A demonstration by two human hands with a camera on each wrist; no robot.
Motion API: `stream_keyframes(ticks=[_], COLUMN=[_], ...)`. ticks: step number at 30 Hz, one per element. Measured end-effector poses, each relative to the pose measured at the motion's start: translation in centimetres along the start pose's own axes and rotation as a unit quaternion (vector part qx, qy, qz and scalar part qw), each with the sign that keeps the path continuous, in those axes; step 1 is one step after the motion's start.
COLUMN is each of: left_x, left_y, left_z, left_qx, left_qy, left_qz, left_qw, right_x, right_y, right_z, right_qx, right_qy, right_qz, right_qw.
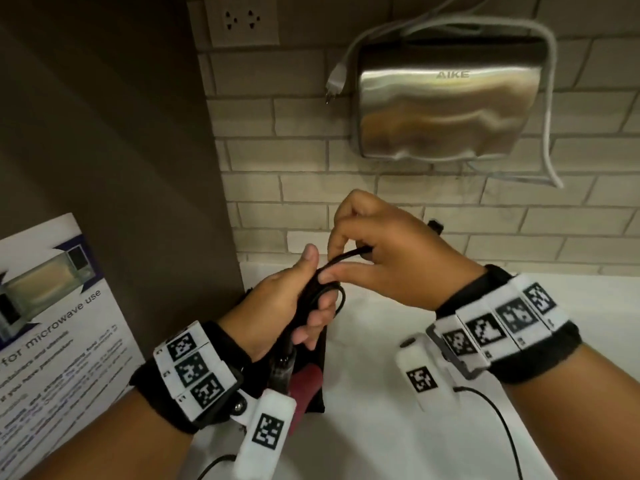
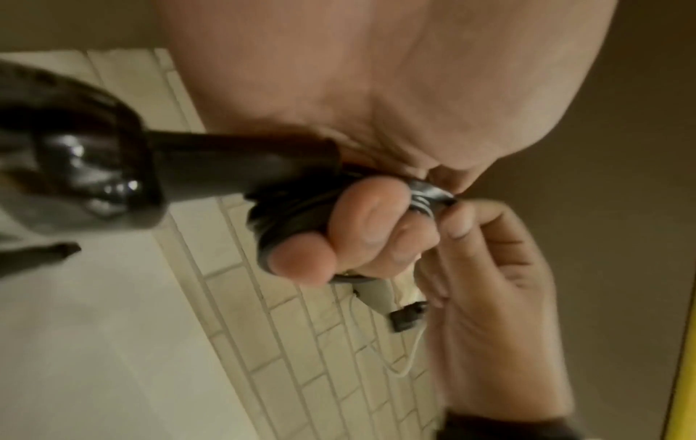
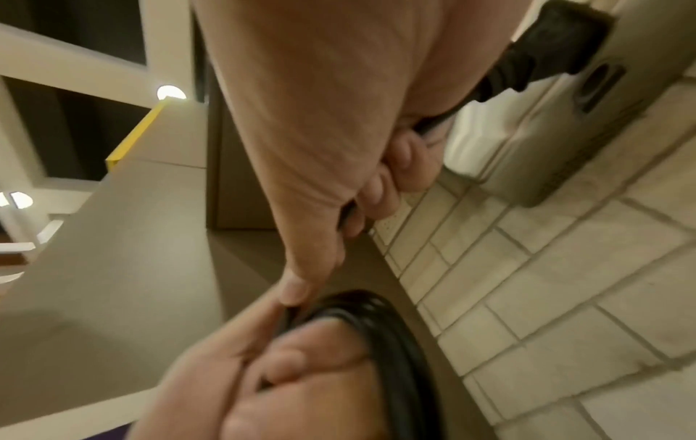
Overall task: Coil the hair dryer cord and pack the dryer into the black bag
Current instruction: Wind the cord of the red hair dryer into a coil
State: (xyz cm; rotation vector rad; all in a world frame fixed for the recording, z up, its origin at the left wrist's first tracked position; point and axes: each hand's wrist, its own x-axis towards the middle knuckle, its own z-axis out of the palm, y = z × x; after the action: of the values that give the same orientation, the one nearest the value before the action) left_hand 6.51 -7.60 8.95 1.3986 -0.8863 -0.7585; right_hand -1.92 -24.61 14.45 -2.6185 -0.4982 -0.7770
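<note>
- We find the black plastic hair dryer [image 2: 94,166] hanging from the left hand [image 1: 277,306], its long axis running from the fist down toward the white worktop [image 1: 450,341]; the handle is uppermost and the body below.
- The left hand's fingers curl round the coiled black cord [image 3: 380,333] and the top of the handle.
- The right hand [image 1: 391,258] pinches the free end of the cord between thumb and fingers, with the black plug [image 3: 542,56] sticking out behind its palm.
- The black fabric bag [image 1: 320,379] lies on the worktop near the left edge, directly under the dryer; something red shows at it, and we cannot tell what.
- Behind stands a pale brick-tiled wall [image 1: 381,202] with a white socket plate [image 1: 241,20].
- A steel wall-mounted hand dryer [image 1: 446,109] hangs above, its grey cable and plug [image 1: 335,79] dangling loose.
- A printed microwave notice [image 1: 59,327] leans at the left.
</note>
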Motion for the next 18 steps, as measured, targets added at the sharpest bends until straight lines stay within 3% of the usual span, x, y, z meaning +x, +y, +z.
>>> stream_keyframes(ticks=[3,5,10,13,18], left_x=[-0.4,-0.6,-0.7,-0.6,-0.4], left_y=[0.3,0.4,0.0,0.0,0.7], left_z=[0.1,0.2,-0.7,-0.9,-1.2], left_qx=[-0.074,-0.103,-0.196,-0.214,-0.126], left_qy=[-0.083,-0.115,-0.176,-0.205,-0.168], left_qz=[0.006,0.021,0.007,-0.007,0.017], left_qw=[0.994,0.988,0.965,0.955,0.978], right_x=[-0.3,-1.2,-2.2,-2.2,-2.0], right_y=[1.1,1.5,0.9,0.5,0.2], right_z=[1.5,2.2,1.7,1.1,0.1], right_qx=[0.184,0.274,0.299,0.287,0.275], right_qy=[0.005,-0.01,-0.099,-0.101,-0.083], right_qz=[0.117,0.139,0.147,0.139,0.118], right_qw=[0.976,0.951,0.938,0.942,0.951])
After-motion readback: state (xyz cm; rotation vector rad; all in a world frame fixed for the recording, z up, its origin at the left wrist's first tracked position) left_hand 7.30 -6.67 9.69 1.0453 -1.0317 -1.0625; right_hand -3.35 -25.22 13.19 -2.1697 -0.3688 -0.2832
